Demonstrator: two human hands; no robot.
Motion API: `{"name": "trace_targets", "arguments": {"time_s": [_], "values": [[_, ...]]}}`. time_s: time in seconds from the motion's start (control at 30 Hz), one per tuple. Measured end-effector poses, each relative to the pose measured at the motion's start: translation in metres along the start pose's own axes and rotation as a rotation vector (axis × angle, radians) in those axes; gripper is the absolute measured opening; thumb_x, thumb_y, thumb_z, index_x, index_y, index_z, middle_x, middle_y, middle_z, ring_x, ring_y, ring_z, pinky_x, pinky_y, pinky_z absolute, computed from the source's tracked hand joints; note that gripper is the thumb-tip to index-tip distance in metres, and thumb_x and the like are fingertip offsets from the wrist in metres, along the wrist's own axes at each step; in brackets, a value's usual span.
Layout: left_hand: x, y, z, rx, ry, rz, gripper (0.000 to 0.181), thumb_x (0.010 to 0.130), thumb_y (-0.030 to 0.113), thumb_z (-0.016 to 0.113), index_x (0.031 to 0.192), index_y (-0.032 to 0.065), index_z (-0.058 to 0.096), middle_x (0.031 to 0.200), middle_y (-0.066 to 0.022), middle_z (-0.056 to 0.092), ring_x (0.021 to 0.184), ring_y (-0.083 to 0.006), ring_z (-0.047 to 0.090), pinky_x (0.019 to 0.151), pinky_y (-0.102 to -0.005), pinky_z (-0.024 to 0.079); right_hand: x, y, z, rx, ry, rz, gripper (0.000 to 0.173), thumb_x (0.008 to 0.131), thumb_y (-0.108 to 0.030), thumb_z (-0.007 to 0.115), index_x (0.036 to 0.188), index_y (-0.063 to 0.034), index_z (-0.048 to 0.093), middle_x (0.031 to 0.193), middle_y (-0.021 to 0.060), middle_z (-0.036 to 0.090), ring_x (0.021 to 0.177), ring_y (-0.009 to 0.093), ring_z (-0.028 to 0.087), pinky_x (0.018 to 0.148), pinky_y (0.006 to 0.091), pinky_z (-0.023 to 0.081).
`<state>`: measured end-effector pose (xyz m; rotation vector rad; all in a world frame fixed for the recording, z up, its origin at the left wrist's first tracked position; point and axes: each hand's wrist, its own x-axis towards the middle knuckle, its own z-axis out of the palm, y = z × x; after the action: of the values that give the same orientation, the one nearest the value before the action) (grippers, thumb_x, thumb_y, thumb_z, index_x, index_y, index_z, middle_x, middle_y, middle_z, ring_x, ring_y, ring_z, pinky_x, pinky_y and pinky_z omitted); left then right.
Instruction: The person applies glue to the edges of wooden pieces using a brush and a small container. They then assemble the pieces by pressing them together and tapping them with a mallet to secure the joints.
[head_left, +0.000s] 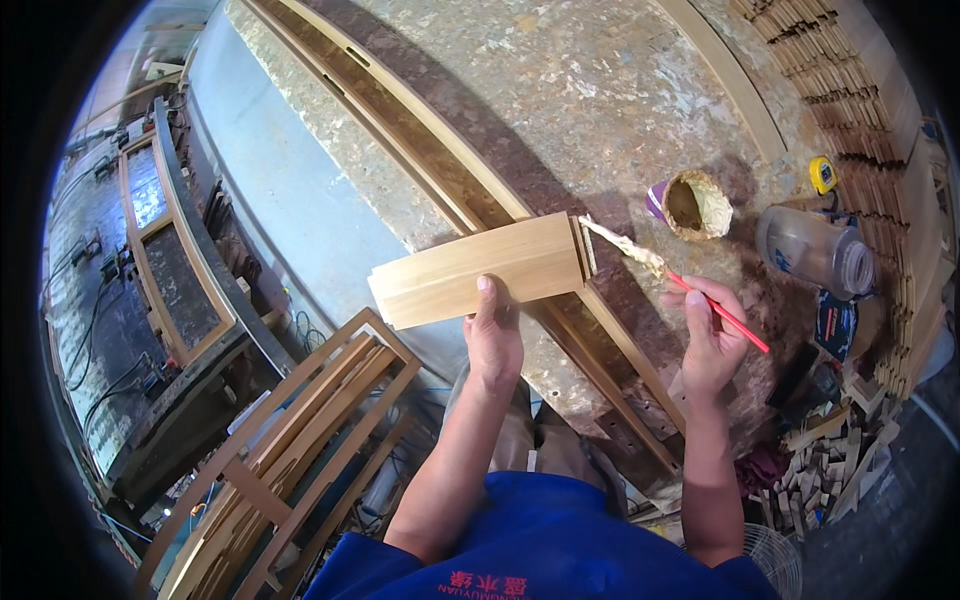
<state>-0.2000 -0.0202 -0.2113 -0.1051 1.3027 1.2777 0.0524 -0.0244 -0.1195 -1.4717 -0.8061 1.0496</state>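
Observation:
My left hand grips a short wooden board from below, its thumb on the face. The board has tenoned ends and lies across the view above two long grooved wooden rails. In my right hand is a glue brush with a red handle, its far part coated in pale glue. The brush tip is close to the board's right end, where whitish glue shows; whether they touch I cannot tell. Right of the brush tip stands a purple glue pot with a crusted rim.
A yellow tape measure and a clear plastic jar lie on the stained worktable, beside stacked wooden slats. Wood offcuts are heaped at lower right. Wooden frames lean at lower left.

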Motion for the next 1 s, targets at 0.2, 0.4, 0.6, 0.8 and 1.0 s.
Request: {"name": "trace_targets", "arguments": {"time_s": [0.2,0.4,0.6,0.8,1.0], "values": [[0.001,-0.003,-0.001,-0.003,0.013,0.008,0.058,0.095,0.037,0.081,0.142,0.0142,0.056,0.133,0.0004,0.066,0.125,-0.0173,0.06,0.111,-0.0373,0.045,-0.001,0.003,-0.003,-0.032,-0.065,-0.046,0.018,0.105,0.0,0.057,0.12,0.0057,0.066,0.114,0.0179,0.072,0.096,0.021,0.074,0.091,0.0332,0.059],[0.0,-0.003,0.002,0.004,-0.003,0.021,0.055,0.097,0.037,0.079,0.142,0.0176,0.056,0.134,0.0016,0.065,0.124,-0.0168,0.06,0.11,-0.0372,0.045,-0.006,0.003,-0.005,-0.085,-0.036,0.019,0.017,0.104,0.002,0.058,0.117,0.0049,0.068,0.114,0.0158,0.072,0.095,0.02,0.074,0.081,0.0274,0.056],[-0.003,0.0,0.004,0.0,-0.016,0.013,0.051,0.099,0.034,0.077,0.142,0.018,0.055,0.136,0.0041,0.06,0.126,-0.0147,0.056,0.11,-0.0363,0.042,-0.025,-0.01,-0.018,-0.318,-0.152,-0.153,0.015,0.097,0.004,0.062,0.109,0.001,0.07,0.106,0.0152,0.074,0.088,0.021,0.075,0.078,0.03,0.057],[0.001,-0.004,0.0,-0.016,-0.025,0.022,0.048,0.099,0.035,0.077,0.139,0.0153,0.06,0.134,0.0026,0.065,0.126,-0.0164,0.058,0.112,-0.0381,0.042,-0.036,-0.019,-0.031,-0.408,-0.129,-0.271,0.011,0.098,-0.003,0.063,0.106,0.0006,0.07,0.102,0.0152,0.075,0.087,0.022,0.073,0.081,0.0336,0.058],[-0.012,0.058,-0.002,0.386,-0.224,0.101,0.042,0.101,0.03,0.075,0.129,0.0021,0.062,0.116,-0.0073,0.072,0.104,-0.0188,0.069,0.096,-0.0365,0.054,0.004,-0.077,-0.052,-0.399,0.135,-0.338,0.015,0.102,-0.003,0.061,0.113,0.0052,0.067,0.098,0.0142,0.072,0.086,0.018,0.069,0.081,0.0316,0.056]]}}
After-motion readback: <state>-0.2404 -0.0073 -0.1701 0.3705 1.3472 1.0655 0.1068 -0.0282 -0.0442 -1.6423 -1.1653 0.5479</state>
